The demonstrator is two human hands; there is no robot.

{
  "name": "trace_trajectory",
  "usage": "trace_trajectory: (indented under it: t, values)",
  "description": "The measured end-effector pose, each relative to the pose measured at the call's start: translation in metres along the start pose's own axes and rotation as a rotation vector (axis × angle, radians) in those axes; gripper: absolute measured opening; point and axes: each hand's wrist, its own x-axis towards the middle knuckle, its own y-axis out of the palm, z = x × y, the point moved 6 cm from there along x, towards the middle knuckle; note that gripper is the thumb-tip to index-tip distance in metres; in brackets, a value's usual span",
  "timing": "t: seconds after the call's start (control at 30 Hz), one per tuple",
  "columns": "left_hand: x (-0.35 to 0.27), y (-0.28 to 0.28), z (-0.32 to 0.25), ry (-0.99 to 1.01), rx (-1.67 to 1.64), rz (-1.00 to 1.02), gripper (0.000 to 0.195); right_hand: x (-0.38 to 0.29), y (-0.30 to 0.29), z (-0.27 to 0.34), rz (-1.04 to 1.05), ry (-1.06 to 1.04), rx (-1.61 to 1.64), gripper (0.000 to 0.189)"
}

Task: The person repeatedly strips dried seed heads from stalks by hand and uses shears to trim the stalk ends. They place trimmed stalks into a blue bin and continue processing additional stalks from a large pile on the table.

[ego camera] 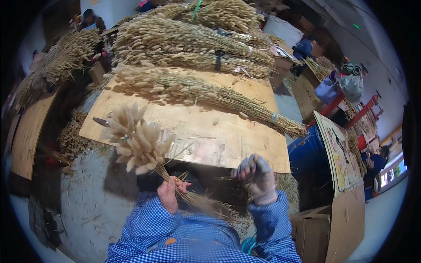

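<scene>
My left hand point(171, 192) is closed around the stems of a bunch of dried bunny-tail grass point(141, 141), whose fluffy heads point up and to the left. The stem ends trail down to the right in front of my checked smock. My right hand point(258, 177), in a light glove with bare fingertips, is raised to the right of the bunch with its fingers curled round a thin yellowish tie point(222, 178). That tie runs across to the stems at my left hand. Just beyond lies the plywood table point(217, 144), with a few loose stalks near its front edge.
A long bundle of dried grass point(204, 92) lies across the table, with larger tied bundles point(184, 39) behind. A blade tip point(100, 122) shows at the table's left. Cardboard point(347, 217) and a blue barrel point(306, 157) stand right. Several people work farther off.
</scene>
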Motion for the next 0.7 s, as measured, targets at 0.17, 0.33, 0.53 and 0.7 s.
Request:
trace_trajectory:
  t: [0.17, 0.33, 0.53, 0.7]
  values:
    - [-0.008, -0.014, 0.011, -0.078, -0.023, -0.139, 0.034, 0.104, -0.045, 0.039, -0.052, 0.007, -0.849, 0.029]
    - [-0.006, -0.001, 0.026, -0.059, 0.019, 0.010, 0.027, 0.199, 0.038, -0.018, 0.285, 0.050, -1.176, 0.026]
    - [0.009, 0.000, 0.029, -0.092, 0.145, -0.019, 0.026, 0.248, 0.154, -0.161, 0.555, 0.207, -1.154, 0.035]
    - [0.024, -0.002, 0.027, -0.156, 0.191, 0.015, 0.025, 0.254, 0.197, -0.237, 0.581, 0.163, -1.343, 0.037]
